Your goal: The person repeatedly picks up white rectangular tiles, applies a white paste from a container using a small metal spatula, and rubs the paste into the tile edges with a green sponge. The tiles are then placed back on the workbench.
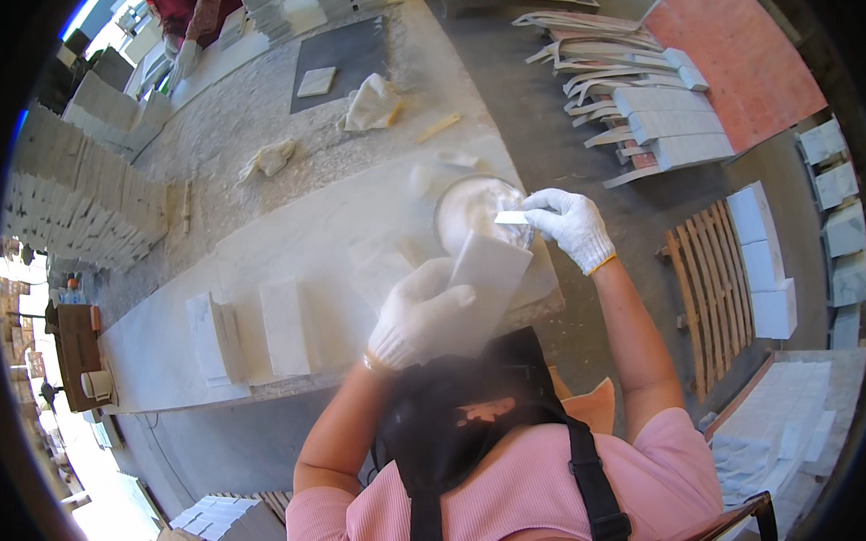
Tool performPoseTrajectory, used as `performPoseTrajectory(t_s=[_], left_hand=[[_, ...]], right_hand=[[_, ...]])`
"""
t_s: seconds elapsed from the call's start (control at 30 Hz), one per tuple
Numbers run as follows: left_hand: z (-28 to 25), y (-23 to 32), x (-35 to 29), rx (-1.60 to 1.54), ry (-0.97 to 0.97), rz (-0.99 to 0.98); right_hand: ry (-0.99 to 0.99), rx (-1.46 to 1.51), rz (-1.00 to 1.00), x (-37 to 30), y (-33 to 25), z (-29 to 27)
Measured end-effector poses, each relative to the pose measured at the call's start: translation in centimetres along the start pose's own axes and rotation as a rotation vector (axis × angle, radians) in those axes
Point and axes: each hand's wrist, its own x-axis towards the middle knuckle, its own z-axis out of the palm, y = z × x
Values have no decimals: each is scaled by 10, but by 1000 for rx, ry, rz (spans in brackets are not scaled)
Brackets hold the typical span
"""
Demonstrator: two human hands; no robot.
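Observation:
My left hand [415, 314], in a white knit glove, is closed on a pale stone tile [488, 280] held tilted above the near edge of the worktable. In my right hand [573, 229], also gloved, a small flat white piece [510, 217] is pinched between thumb and fingers; I cannot tell if it is a scraper or a stone chip. It reaches over the rim of a round bowl [461, 212] holding whitish material. The tile's upper end overlaps the bowl's near side. Haze blurs the middle of the view.
Upright pale tiles [287, 328] stand on the worktable [159, 342] at left; tall tile stacks [86, 178] rise behind. Crumpled cloths [372, 103] and a dark mat [344, 54] lie farther back. A co-worker's gloved hand [185, 64] shows top left. A wooden pallet [706, 294] is right.

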Motion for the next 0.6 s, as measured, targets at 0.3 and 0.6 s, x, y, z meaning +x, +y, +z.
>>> performPoseTrajectory(t_s=[0.3, 0.6], left_hand=[[-13, 4, -1, -185, -38, -26], [-17, 0, 1, -214, -84, -12]], right_hand=[[-23, -160, -127, -4, -3, 10], [40, -478, -253, -10, -3, 18]])
